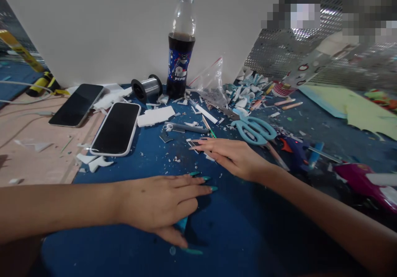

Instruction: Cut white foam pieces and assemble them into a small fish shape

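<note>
My left hand (161, 202) lies flat on the blue mat (235, 235), fingers stretched out and pointing right, with long teal nails at the tips. A small teal piece (182, 224) shows under its thumb side. My right hand (231, 156) reaches in from the right and rests flat on the mat, fingers extended left over small white scraps (208, 157). Teal scissors (256, 128) lie just behind my right hand. Neither hand grips anything.
Two dark phones (118, 128) (77, 104) lie at the left. A Pepsi bottle (181, 41) and a wire spool (147, 87) stand at the back. White foam scraps (155, 115), a plastic bag (211, 84), a glue gun (297, 150) and yellow paper (362, 107) surround the mat.
</note>
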Action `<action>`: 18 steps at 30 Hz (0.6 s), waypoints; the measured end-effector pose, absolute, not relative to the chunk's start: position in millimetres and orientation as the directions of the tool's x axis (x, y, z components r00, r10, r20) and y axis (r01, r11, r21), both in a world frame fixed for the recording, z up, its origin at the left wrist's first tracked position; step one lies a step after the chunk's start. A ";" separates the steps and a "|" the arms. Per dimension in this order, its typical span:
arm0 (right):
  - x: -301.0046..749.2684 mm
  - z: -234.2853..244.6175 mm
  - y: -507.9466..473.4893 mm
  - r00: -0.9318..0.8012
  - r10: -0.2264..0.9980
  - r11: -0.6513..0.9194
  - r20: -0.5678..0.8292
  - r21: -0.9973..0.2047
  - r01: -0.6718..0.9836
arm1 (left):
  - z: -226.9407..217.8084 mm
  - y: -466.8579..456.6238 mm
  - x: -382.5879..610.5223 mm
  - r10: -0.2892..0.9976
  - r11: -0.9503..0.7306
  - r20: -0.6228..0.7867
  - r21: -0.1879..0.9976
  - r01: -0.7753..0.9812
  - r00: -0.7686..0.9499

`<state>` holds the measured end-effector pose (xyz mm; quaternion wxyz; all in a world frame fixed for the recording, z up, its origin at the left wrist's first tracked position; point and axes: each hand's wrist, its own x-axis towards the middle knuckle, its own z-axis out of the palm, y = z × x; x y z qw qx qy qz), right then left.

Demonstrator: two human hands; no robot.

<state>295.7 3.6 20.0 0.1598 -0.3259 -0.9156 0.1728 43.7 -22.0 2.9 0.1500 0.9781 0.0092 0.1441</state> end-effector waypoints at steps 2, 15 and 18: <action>296.0 18.6 2.4 -0.734 0.650 0.732 0.194 -0.419 0.537 | 4.0 -22.0 41.2 0.082 -0.930 0.240 0.368 -0.012 0.967; 297.6 15.6 -2.3 -0.725 0.639 0.767 0.258 -0.295 0.570 | 1.0 -50.3 -9.2 0.516 -0.834 0.398 0.032 0.551 0.758; 294.6 12.8 -6.2 -0.709 0.634 0.773 0.309 -0.289 0.565 | 7.6 -52.1 9.9 0.301 -0.954 0.305 0.092 0.286 0.904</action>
